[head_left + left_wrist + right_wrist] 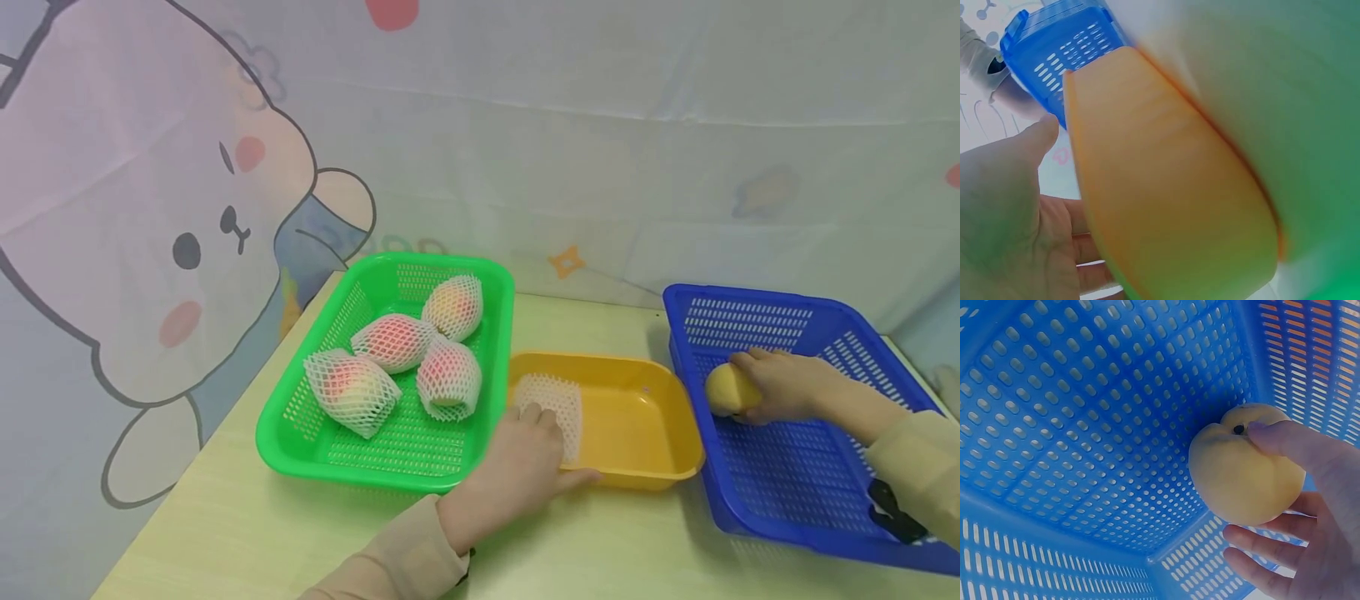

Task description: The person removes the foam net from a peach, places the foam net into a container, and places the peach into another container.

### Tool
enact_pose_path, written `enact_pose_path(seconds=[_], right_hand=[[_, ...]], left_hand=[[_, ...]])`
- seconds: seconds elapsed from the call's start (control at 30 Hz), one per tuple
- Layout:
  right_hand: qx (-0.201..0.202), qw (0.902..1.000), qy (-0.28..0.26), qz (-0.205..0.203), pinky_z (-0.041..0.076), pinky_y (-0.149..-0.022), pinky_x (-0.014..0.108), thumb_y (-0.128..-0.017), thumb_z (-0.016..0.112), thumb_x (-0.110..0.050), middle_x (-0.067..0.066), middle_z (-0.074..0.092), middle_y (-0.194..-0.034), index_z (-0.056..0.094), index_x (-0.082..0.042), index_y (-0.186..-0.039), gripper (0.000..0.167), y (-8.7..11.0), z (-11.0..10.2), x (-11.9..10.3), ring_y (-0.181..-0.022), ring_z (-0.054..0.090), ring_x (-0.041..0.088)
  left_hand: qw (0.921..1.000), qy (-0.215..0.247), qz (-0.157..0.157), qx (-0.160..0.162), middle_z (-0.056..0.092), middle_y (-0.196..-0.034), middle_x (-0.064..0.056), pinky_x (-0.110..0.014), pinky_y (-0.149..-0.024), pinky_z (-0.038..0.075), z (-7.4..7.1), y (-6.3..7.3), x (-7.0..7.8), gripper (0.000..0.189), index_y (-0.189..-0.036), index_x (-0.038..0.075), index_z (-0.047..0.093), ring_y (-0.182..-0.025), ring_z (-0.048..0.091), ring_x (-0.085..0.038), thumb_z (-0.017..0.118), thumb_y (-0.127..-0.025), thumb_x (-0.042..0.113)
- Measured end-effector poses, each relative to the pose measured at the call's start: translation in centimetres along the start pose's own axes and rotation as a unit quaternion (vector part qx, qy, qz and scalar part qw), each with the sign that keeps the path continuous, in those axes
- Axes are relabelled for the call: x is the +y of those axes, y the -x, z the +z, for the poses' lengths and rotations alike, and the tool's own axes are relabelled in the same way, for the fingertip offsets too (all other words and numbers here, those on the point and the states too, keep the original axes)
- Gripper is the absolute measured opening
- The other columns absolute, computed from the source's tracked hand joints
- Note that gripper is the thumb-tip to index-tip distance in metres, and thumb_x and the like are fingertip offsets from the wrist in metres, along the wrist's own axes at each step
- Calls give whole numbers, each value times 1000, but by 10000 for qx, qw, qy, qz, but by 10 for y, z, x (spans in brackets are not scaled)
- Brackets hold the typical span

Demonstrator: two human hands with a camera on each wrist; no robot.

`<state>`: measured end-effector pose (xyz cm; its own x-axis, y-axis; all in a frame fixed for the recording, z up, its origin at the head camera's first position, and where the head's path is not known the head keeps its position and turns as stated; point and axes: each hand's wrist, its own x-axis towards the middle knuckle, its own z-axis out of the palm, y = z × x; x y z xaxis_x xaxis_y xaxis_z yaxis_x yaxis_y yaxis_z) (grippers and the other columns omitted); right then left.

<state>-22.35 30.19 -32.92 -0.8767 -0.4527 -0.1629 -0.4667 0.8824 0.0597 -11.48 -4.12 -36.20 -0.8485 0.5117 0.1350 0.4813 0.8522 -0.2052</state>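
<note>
Looks like the pick-up: the right hand [783,385] has its fingers curled round a smooth, round yellow fruit [726,389], the left hand [525,457], fingers extended, seemingly gripping nothing, over white foam mesh [558,396], so a lift's wanted!

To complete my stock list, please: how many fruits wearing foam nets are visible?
4, all in the green basket: the back-right fruit, the middle fruit, the front-left fruit and the front-right fruit. None seems hidden.

faint lettering [431,243] on backdrop cloth [570,175], unreadable
</note>
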Motion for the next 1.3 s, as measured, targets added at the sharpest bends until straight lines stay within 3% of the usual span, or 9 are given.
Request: enact_pose_path(seconds=[0.33,0.47,0.8,1.07,1.3], right_hand=[[26,10000,58,-46,48,-59,39,-66,81,-38,9,60,-93,55,2,-118,71,-2,-1,0,-76,57,23],[20,10000,83,-23,50,-62,41,-67,81,-38,12,62,-98,54,1,-120,72,-2,-3,0,-79,59,25],[159,9998,84,-72,50,-63,42,-69,80,-32,14,61,-100,54,4,-121,68,2,-4,2,-78,58,25],[141,9998,130,39,53,-67,49,-73,78,-36,20,61,-105,52,7,-126,73,6,-8,3,-83,62,31],[85,9999,-77,72,53,-67,47,-75,77,-32,19,62,-104,52,7,-127,70,9,-10,3,-82,61,27]], left_hand=[[9995,299,-6,-24,63,-91,1,-29,-71,42,-7,1,0,67,-93,12,66,-85,53,-15,38,-88,73],[9996,262,12,60,60,-88,2,-28,-69,41,-9,2,1,66,-95,12,65,-83,52,-14,38,-88,72],[9975,-10,125,690,56,-80,4,-24,-61,36,-15,6,-1,61,-89,14,63,-77,50,-13,40,-88,71],[9966,-57,145,813,57,-81,4,-25,-64,38,-19,6,0,60,-91,14,64,-79,52,-13,41,-88,70],[9936,-108,185,1106,59,-82,5,-25,-67,41,-20,7,1,59,-90,15,64,-78,54,-13,44,-87,70]])
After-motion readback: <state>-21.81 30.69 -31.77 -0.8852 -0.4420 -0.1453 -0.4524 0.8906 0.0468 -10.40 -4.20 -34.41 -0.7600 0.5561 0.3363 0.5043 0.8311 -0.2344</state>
